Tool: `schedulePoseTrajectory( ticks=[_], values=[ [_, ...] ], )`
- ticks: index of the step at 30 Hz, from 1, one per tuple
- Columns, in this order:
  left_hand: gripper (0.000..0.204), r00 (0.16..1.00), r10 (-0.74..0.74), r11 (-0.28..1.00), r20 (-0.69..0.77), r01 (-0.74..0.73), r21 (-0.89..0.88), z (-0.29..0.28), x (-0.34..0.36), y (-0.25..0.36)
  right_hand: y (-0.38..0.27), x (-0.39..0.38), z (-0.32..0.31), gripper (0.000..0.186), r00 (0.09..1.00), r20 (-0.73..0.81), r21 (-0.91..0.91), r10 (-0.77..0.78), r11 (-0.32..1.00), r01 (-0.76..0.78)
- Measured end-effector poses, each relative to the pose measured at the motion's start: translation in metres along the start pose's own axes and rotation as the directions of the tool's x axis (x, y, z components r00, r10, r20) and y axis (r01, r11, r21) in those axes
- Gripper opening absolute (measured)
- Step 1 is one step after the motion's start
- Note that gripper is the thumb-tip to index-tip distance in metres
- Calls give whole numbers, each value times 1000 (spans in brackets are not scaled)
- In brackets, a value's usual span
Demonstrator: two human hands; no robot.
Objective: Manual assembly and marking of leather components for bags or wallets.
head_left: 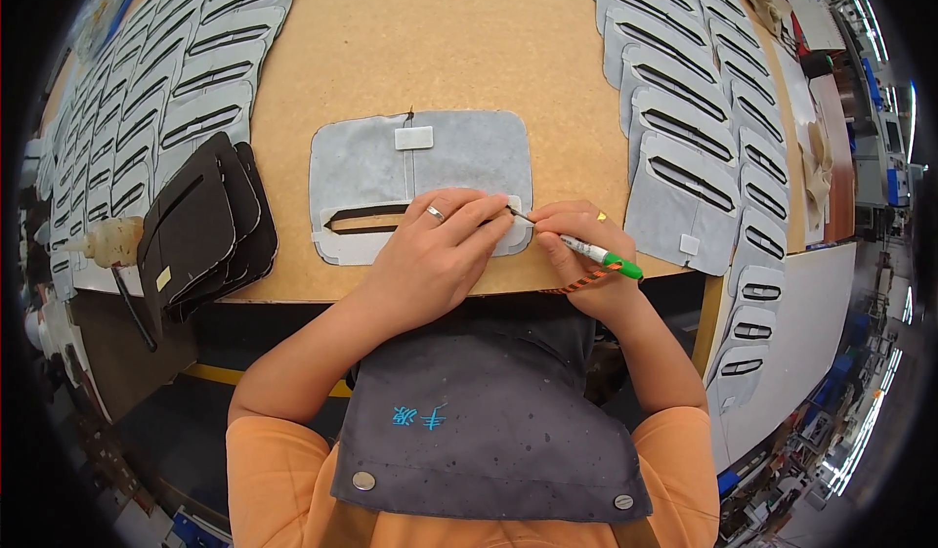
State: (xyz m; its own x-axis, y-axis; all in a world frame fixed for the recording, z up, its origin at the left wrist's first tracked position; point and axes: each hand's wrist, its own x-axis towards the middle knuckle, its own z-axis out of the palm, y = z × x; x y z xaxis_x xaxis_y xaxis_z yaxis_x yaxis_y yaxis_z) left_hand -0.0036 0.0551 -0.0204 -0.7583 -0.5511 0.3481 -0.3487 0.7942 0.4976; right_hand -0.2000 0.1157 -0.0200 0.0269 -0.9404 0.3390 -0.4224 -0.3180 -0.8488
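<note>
A light grey rounded fabric piece [459, 147] lies at the table's front edge, with a small white square patch [413, 138] and a long slot bordered in black. My left hand [445, 245] rests on its lower right part, fingers laid over the slot's right end, thumb hidden beneath the hand. My right hand [586, 245] holds a green-and-white pen-like tool [618, 264] with an orange-and-black cord; its thin tip meets the piece beside my left fingertips at the slot's right end.
Rows of similar grey pieces [215, 40] line the tabletop [440, 21] at left and right [684, 206]. Dark pieces [205, 216] are stacked at left, beside a crusted glue container [110, 240] and a dark stick [134, 309]. A white board [791, 333] stands low at right.
</note>
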Motion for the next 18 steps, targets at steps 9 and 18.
schedulePoseTrajectory(
  ticks=[9, 18],
  values=[
    [33, 999, -15, 999, 29, 14, 34, 0, 2, 1, -7, 7, -2, 13, 984, 95, -216, -151, 962, 169],
    [37, 997, -41, 997, 65, 37, 60, -2, 2, 2, 11, 22, -12, 10, 858, 96, 410, 505, 765, -497]
  ],
)
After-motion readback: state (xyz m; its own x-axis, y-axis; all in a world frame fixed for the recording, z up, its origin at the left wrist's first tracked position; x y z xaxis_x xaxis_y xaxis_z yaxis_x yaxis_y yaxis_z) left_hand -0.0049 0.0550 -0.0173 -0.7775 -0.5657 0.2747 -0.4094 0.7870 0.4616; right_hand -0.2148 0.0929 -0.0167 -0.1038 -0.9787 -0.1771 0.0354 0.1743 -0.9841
